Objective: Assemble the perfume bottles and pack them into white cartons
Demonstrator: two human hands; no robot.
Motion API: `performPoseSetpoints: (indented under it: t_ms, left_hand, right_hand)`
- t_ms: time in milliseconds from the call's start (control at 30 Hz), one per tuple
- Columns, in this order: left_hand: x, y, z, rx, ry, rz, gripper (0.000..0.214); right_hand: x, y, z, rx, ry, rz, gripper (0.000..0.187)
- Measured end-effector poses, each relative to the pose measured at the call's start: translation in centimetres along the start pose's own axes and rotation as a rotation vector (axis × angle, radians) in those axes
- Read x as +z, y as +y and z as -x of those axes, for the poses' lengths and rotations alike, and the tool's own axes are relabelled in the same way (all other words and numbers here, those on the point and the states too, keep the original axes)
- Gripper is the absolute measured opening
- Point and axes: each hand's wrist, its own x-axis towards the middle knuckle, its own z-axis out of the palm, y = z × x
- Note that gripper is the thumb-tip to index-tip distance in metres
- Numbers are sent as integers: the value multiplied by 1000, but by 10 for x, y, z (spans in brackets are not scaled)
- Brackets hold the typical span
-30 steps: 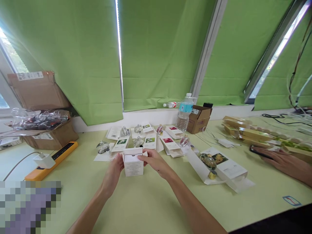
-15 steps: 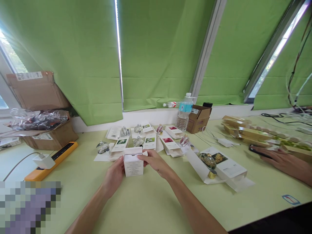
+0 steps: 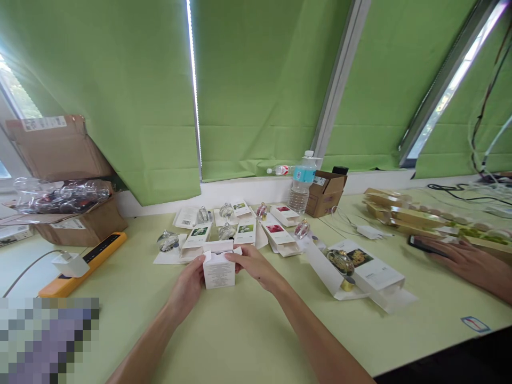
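Observation:
A small white carton [image 3: 220, 273] with fine print on its front stands upright on the table, its top flaps open. My left hand [image 3: 191, 281] grips its left side, thumb at the top edge near a side flap. My right hand [image 3: 253, 265] holds the right side, with the thumb over the top edge. Whatever is inside the carton is hidden. Just behind it lie white boxes with flower pictures, such as the green-pictured box [image 3: 199, 234], and clear glass bottles, one being the rounded bottle [image 3: 226, 232].
To the right, an opened white box [image 3: 378, 274] lies by a glass bottle with a gold cap [image 3: 342, 265]. A co-worker's hand [image 3: 466, 261] rests on a dark phone-like object. A water bottle [image 3: 303, 184], cardboard boxes [image 3: 84, 218] and an orange power strip [image 3: 94, 258] stand around.
My left thumb has come up to the carton's top left edge, and a side flap now shows there. The right hand and the carton have hardly moved.

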Motion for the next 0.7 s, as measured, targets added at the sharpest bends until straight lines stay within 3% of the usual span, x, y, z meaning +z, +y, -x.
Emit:
performPoseSetpoints:
  t_ms: [167, 367, 533, 700]
  left_hand:
    - [1, 0, -2, 15, 90, -60, 50]
    - [9, 18, 6, 80, 117, -211, 41]
    - [9, 22, 4, 121, 274, -361, 31]
    - [11, 17, 3, 95, 230, -352, 38]
  right_hand:
    - [1, -2, 1, 7, 2, -1, 35]
    - [1, -2, 1, 24, 17, -21, 32]
    - [0, -2, 2, 20, 0, -15, 30]
    - [1, -4, 2, 4, 6, 0, 32]
